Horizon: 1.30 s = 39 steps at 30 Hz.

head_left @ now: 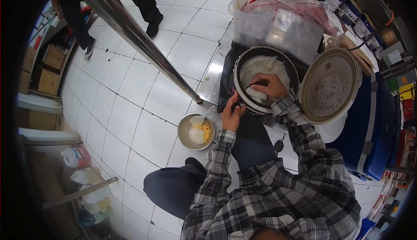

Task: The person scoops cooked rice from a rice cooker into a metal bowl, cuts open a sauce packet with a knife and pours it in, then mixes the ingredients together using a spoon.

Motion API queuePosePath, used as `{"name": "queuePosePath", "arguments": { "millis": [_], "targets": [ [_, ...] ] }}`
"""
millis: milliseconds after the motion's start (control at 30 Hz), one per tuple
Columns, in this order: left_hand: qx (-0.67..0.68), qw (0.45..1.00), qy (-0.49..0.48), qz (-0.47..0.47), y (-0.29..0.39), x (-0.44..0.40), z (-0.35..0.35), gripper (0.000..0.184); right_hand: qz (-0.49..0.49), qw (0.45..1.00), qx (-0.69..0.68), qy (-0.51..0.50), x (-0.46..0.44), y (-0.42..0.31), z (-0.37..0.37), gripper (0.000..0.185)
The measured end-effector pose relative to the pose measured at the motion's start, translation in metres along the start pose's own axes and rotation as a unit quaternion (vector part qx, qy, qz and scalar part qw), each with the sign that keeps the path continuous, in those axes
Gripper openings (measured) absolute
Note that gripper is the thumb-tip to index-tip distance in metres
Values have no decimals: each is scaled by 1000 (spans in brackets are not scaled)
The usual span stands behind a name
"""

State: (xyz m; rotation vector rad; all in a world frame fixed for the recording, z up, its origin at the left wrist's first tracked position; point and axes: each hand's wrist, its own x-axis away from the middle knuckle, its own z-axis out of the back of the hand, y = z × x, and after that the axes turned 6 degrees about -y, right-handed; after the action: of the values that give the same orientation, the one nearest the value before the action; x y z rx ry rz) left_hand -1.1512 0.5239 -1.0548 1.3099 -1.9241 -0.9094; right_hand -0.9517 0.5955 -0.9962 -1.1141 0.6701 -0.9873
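A rice cooker (238, 72) full of white rice (265, 68) stands in front of me with its lid (330, 88) swung back to the right. Over the rice, my right hand (271, 86) is closed in a pinch on a thin dark strip, whose kind I cannot make out. My left hand (232, 116) rests against the near left side of the cooker, fingers apart, beside black plastic (226, 75). Below and left of it, a metal bowl (181, 135) on the floor holds rice, yellow crumbly food (206, 132) and a white rice paddle (200, 119).
A metal pole (143, 44) slants down to the low metal table (213, 79). Behind the cooker stands a clear plastic bin (252, 25) of bags. A blue cooler box (356, 127) is at right. Another person's legs (145, 1) are at the top left.
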Motion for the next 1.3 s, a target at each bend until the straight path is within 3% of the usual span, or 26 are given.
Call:
{"name": "queuePosePath", "arguments": {
  "millis": [67,167,200,233,267,300,367,433,500,533,567,667,767,867,967,1067,1100,1167,1200,1267,1300],
  "targets": [
    [30,1000,-2,-8,-1,0,4,48,-2,998,-56,1,1,0,-1,13],
    [-78,993,89,-10,-14,8,47,38,-17,998,-64,-15,3,-2,4,12],
    [-185,940,279,-59,-40,9,77,35,-30,998,-52,-18,3,-2,6,12],
    [-282,838,455,-105,-60,16,104,33,-43,998,-41,-23,3,-1,8,12],
    [-439,713,542,-76,-51,37,120,36,-56,998,-29,-27,3,-1,10,11],
    [-573,553,604,-44,-44,59,134,40,-57,997,-46,-21,4,1,11,12],
    [-468,418,754,197,-54,77,152,55,-59,995,-77,-9,5,8,12,13],
    [-214,538,750,320,-98,101,218,69,-81,992,-96,15,8,13,13,14],
    [-232,689,618,299,-138,132,258,78,-94,989,-107,50,7,22,17,14],
    [-239,753,542,285,-122,135,248,82,-96,987,-109,72,7,29,19,13],
    [-187,708,592,336,-111,127,235,79,-99,984,-111,94,8,36,20,13],
    [-26,802,596,12,-149,129,258,71,-106,958,-251,88,3,38,23,11],
    [-99,785,611,15,-133,125,237,52,-166,922,-316,149,-1,30,27,12],
    [-52,824,560,-73,-115,136,234,49,-143,884,-410,171,2,19,31,16],
    [-171,842,501,-102,-64,143,196,45,-131,851,-460,218,6,-36,12,22],
    [-204,847,488,-55,-3,147,135,43,-73,910,-396,102,0,-73,-9,21],
    [-164,872,453,-83,11,143,118,42,-63,925,-363,92,-3,-88,-25,21],
    [-195,886,406,-113,15,136,111,41,149,977,-145,54,-10,-95,-64,19],
    [-210,891,380,-128,15,132,107,40,106,978,-163,75,-3,-112,-92,21],
    [-176,904,375,-107,27,124,85,38,229,968,95,-25,7,-135,-106,31],
    [-188,906,372,-69,33,122,82,38,250,961,119,-23,6,-124,-127,34]
  ]
}}
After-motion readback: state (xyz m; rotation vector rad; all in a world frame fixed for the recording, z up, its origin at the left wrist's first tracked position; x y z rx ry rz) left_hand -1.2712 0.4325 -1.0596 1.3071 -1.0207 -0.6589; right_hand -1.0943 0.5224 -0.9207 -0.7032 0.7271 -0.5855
